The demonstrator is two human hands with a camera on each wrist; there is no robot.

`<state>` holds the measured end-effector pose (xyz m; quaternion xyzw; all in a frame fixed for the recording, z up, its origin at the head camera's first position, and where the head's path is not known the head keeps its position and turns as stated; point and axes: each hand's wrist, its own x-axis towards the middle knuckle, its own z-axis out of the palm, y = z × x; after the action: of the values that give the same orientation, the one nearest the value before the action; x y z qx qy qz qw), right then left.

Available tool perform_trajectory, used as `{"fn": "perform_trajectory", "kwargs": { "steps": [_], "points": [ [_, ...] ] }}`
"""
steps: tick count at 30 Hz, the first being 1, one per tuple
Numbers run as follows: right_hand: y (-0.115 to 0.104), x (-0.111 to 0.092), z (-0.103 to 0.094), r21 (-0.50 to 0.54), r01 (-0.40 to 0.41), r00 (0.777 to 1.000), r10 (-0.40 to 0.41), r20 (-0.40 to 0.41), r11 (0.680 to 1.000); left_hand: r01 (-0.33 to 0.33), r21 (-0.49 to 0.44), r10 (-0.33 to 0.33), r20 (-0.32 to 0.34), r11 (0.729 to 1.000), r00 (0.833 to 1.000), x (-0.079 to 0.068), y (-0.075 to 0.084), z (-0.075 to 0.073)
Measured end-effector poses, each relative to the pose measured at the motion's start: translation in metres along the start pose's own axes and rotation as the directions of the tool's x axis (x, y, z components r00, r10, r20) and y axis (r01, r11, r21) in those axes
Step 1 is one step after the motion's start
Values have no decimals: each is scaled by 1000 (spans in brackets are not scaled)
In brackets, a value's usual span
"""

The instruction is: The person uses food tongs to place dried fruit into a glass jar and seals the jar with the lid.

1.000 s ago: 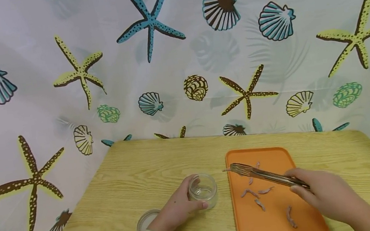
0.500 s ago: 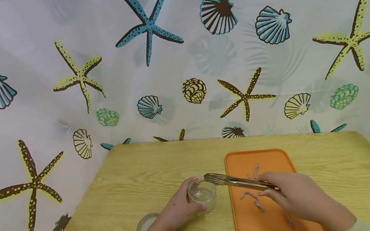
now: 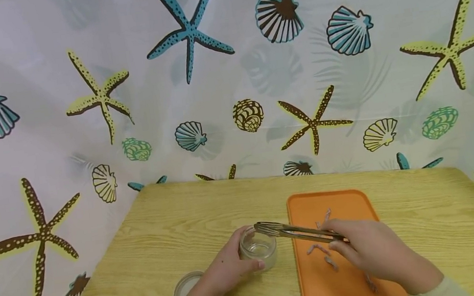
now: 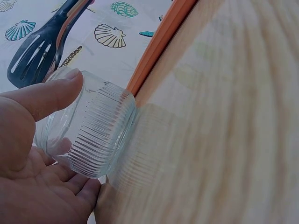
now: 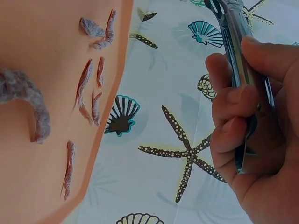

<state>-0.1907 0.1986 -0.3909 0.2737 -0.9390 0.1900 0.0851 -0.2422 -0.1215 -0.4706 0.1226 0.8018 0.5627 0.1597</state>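
My left hand (image 3: pixel 230 270) grips a small clear glass jar (image 3: pixel 258 248) that stands uncovered, thumb on the near side and fingers round the far side. In the left wrist view the ribbed wall of the jar (image 4: pixel 105 130) shows. Metal tongs (image 3: pixel 305 232) are held in my right hand (image 3: pixel 369 250), fingers curled round the handles. Their slotted head overlaps the jar's mouth in the head view; whatever lies between the tips is hidden there. Several twisted greyish-pink strips (image 5: pixel 70 168) lie scattered on an orange tray (image 3: pixel 345 198), under and beside my right hand.
A round lid (image 3: pixel 186 287) lies on the wood-grain table (image 3: pixel 208 203), partly behind my left wrist. The tray lies to the right of the jar. A white curtain (image 3: pixel 221 90) printed with shells and starfish hangs round the table's back and sides.
My right hand has moved left, taking the tongs from over the tray to the jar's mouth. A strip stuck out of the tips earlier; it no longer shows. The left hand stays on the jar.
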Motion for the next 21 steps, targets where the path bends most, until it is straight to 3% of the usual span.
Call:
{"fn": "perform_trajectory", "kwargs": {
  "steps": [21],
  "points": [
    [4, -3, 0, 0, -63, 998, 63, 11, 998, -7, -27, 8, 16, 1000, 1000, 0, -1, -1]
  ]
}}
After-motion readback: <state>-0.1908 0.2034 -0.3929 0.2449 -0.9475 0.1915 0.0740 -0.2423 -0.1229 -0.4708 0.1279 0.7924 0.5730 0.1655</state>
